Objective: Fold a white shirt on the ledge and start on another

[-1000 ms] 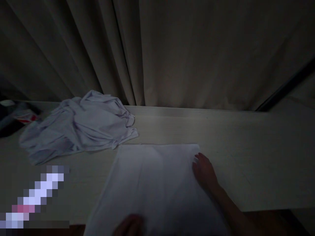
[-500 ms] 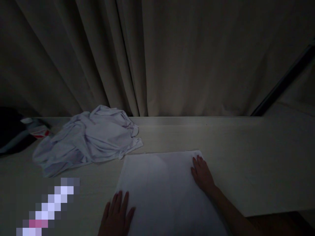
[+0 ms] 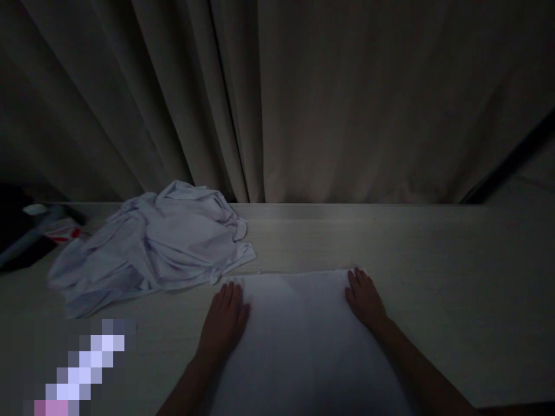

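Note:
A white cloth [image 3: 290, 335] lies flat on the pale table in front of me, its near end running out of view at the bottom. On its far left corner rests my left hand [image 3: 225, 312], palm down, fingers stretched forward. My right hand [image 3: 364, 294] lies on the far right corner, fingers also extended and the thumb a little apart. Neither hand visibly grips the fabric. Past my left hand, a second white cloth [image 3: 173, 242] sits in a crumpled heap, close to the flat one's far left corner.
At the far left stand a bottle with a red and white label [image 3: 63, 230] and a dark object [image 3: 17, 231]. A pixelated patch [image 3: 84, 367] hides something at the lower left. Beige curtains [image 3: 338, 104] hang behind the table [image 3: 455, 289]. A dark bar slants at the right.
My left hand has slid forward along the flat cloth's left edge to its far corner. My right hand has shifted slightly toward the far right corner. The view has moved a little.

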Available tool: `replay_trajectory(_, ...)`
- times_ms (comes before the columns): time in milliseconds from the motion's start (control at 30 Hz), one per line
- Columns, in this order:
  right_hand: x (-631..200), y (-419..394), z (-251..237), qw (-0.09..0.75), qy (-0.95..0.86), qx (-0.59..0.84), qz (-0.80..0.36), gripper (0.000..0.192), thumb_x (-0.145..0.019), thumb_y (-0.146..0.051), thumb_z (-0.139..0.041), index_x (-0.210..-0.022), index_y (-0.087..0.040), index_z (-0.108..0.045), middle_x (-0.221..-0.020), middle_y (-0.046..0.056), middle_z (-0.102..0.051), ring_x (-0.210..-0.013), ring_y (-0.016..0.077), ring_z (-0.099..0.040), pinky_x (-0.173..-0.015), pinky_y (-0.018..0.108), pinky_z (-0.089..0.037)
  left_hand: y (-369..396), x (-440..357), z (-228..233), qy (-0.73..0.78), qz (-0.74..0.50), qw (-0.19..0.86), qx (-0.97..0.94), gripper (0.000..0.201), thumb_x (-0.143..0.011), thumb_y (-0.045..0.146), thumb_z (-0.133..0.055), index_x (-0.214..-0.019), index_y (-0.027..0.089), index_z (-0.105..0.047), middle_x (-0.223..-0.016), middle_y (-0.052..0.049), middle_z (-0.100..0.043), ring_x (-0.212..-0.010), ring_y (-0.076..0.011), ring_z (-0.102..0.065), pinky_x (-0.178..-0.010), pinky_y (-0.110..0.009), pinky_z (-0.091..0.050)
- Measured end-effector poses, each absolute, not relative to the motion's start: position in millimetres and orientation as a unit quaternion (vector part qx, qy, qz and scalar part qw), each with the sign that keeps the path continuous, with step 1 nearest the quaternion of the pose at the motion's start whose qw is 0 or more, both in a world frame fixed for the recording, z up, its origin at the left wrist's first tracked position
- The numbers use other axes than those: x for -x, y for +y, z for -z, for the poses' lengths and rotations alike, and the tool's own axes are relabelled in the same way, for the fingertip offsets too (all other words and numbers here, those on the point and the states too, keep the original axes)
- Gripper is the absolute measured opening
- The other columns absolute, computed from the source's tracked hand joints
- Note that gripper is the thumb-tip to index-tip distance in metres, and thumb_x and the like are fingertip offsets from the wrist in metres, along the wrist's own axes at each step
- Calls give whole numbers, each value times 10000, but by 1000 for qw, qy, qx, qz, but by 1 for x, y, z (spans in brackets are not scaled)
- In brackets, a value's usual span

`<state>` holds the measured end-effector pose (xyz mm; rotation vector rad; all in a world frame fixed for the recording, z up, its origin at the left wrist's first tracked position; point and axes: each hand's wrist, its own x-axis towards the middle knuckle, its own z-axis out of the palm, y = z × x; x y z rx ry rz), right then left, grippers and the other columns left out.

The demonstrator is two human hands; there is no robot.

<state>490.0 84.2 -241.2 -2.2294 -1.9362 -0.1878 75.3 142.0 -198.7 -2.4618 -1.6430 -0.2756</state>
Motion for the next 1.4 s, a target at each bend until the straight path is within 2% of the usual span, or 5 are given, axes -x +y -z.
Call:
replay_trajectory(467,-484,84,225,85,-656,749,45,620,-922,-448,-310,-1398,-53,-351,-1489,206,-282,-1399,315,-186,-1128,497,-191,162,-94,198,-567,80,112,812,649,-874,501,-339,-1354,67,-384,-1436,-262,-384,-1358,-396,-312,-1099,-587,-232)
replay_trajectory(900,-484,-32,258,109,-692,712,50,604,-918,-512,-335,-1423,-182,-333,-1495,123,-310,-1384,252,-259,-1124,458,-269,67,-32,231,-561,84,112,816,648,-836,524,-407,-1301,77,-474,-1395,-212,-469,-1308,-358,-411,-1054,-491,-383)
replay_trajectory(1067,-476,-46,234,148,-698,695,88,575,-917,-428,-382,-1414,-142,-342,-1487,163,-314,-1379,288,-261,-1104,493,-294,47,-40,205,-554,69,136,819,575,-835,442,-431,-1274,77,-507,-1383,-232,-470,-1301,-396,-405,-1042,-566,-370)
replay_trajectory(1233,-483,-128,238,171,-730,655,93,576,-886,-227,-385,-1449,-230,-263,-1519,96,-262,-1374,268,-281,-1085,483,-341,-13,6,192,-457,-1,96,884,617,-732,52,-383,-1290,289,-494,-1372,-65,-520,-1271,-257,-476,-1019,-446,-460)
replay_trajectory(1400,-499,-198,267,132,-726,673,51,726,-704,-35,-384,-1398,-247,-383,-1495,63,-327,-1349,256,-335,-1087,466,-350,-55,51,190,-507,-57,19,860,613,-765,60,-344,-1328,283,-443,-1409,-91,-469,-1290,-234,-454,-1039,-430,-444)
